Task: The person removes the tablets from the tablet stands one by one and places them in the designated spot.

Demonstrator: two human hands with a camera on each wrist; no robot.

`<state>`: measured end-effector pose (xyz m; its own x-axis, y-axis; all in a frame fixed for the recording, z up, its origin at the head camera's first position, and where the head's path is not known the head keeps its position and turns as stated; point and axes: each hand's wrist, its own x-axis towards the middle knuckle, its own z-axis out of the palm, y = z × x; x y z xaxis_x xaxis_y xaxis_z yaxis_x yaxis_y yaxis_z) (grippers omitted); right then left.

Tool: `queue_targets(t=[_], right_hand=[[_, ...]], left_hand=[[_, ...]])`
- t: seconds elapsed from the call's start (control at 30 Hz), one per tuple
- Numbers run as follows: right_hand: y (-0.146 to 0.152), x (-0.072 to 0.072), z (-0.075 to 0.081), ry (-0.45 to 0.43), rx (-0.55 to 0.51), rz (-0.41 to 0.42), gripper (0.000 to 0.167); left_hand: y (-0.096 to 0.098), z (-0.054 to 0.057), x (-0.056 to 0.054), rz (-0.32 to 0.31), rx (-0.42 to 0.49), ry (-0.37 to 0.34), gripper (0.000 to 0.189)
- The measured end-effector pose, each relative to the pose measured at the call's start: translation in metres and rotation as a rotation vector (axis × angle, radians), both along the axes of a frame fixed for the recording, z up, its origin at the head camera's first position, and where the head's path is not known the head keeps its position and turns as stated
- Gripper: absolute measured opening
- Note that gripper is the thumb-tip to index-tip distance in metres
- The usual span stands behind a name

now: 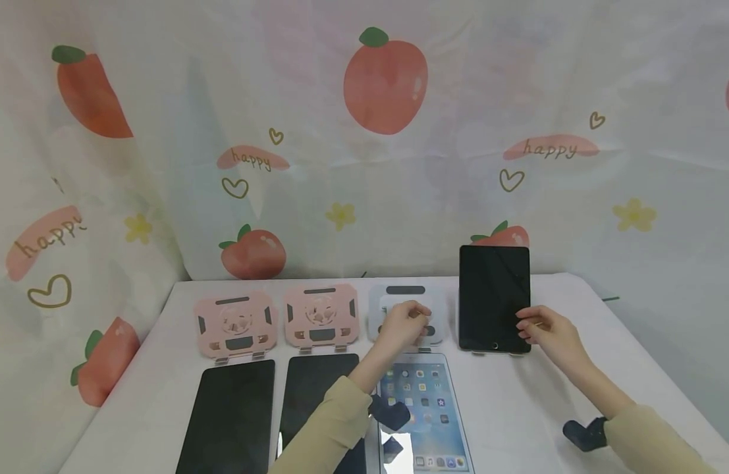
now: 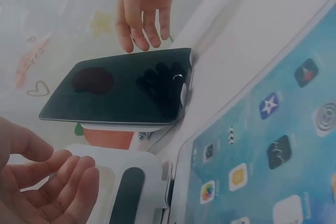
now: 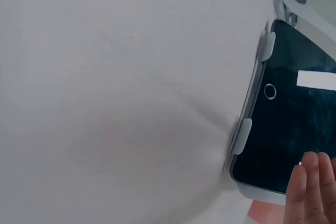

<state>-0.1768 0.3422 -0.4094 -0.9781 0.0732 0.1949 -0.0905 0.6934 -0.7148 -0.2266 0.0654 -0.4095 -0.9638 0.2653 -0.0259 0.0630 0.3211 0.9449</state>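
Observation:
A black tablet [image 1: 491, 296] stands propped upright at the right end of the row, its lower edge resting on the two lip tabs [image 3: 243, 136] of a light stand mostly hidden behind it. My right hand [image 1: 550, 329] is at the tablet's right edge with loosely bent fingers; in the left wrist view those fingertips [image 2: 152, 43] hang just off that edge. My left hand [image 1: 404, 321] hovers over a pale grey-blue stand [image 1: 438, 304], fingers relaxed and nothing in them. In front of that stand lies a white tablet [image 1: 420, 408] with its screen lit.
Two pink stands [image 1: 269, 319] [image 1: 294, 316] lie to the left along the back of the white table [image 1: 530, 421]. Dark tablets [image 1: 234, 415] [image 1: 301, 388] lie flat before them. A fruit-patterned curtain [image 1: 317, 85] hangs close behind the table.

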Motion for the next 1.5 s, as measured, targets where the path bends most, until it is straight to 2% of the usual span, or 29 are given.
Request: queue_targets(t=[0.5, 0.63, 0.67, 0.7, 0.8, 0.83, 0.9, 0.97, 1.07, 1.13, 1.23, 1.33, 1.43, 1.5], right_hand=[[0.022, -0.028, 0.028, 0.064, -0.017, -0.055, 0.028], [0.03, -0.038, 0.03, 0.071, -0.066, -0.039, 0.031], [0.036, -0.043, 0.027, 0.079, -0.097, -0.018, 0.031], [0.043, -0.05, 0.02, 0.079, -0.113, -0.036, 0.03], [0.068, -0.075, -0.007, 0.08, -0.15, -0.082, 0.029], [0.077, -0.083, -0.015, 0.082, -0.166, -0.071, 0.03], [0.092, -0.098, -0.031, 0.079, -0.155, -0.097, 0.029], [0.1, -0.106, -0.038, 0.076, -0.145, -0.097, 0.028], [0.096, -0.106, -0.031, 0.071, -0.139, -0.115, 0.028], [0.081, -0.096, -0.014, 0.075, -0.137, -0.126, 0.03], [0.064, -0.083, 0.01, 0.104, -0.155, -0.086, 0.038], [0.063, -0.088, 0.009, 0.117, -0.228, -0.116, 0.031], [0.069, -0.097, 0.003, 0.122, -0.231, -0.118, 0.032], [0.073, -0.103, -0.001, 0.121, -0.191, -0.117, 0.037]], left_hand=[[0.019, 0.007, -0.015, 0.049, 0.049, 0.012, 0.018], [0.024, 0.011, -0.02, 0.057, 0.08, 0.025, 0.018], [0.026, 0.012, -0.021, 0.057, 0.085, 0.027, 0.018], [0.027, 0.013, -0.022, 0.059, 0.09, 0.027, 0.017], [0.03, 0.017, -0.026, 0.066, 0.101, 0.021, 0.017], [0.031, 0.018, -0.027, 0.069, 0.104, 0.018, 0.018], [0.034, 0.021, -0.03, 0.079, 0.108, 0.017, 0.018], [0.037, 0.023, -0.033, 0.088, 0.114, 0.019, 0.018], [0.041, 0.027, -0.036, 0.098, 0.119, 0.024, 0.019], [0.044, 0.03, -0.039, 0.101, 0.121, 0.024, 0.018], [0.047, 0.032, -0.042, 0.101, 0.124, 0.032, 0.019], [0.049, 0.035, -0.046, 0.095, 0.13, 0.032, 0.02], [0.051, 0.037, -0.048, 0.087, 0.128, 0.027, 0.021], [0.053, 0.039, -0.05, 0.08, 0.12, 0.023, 0.022]])
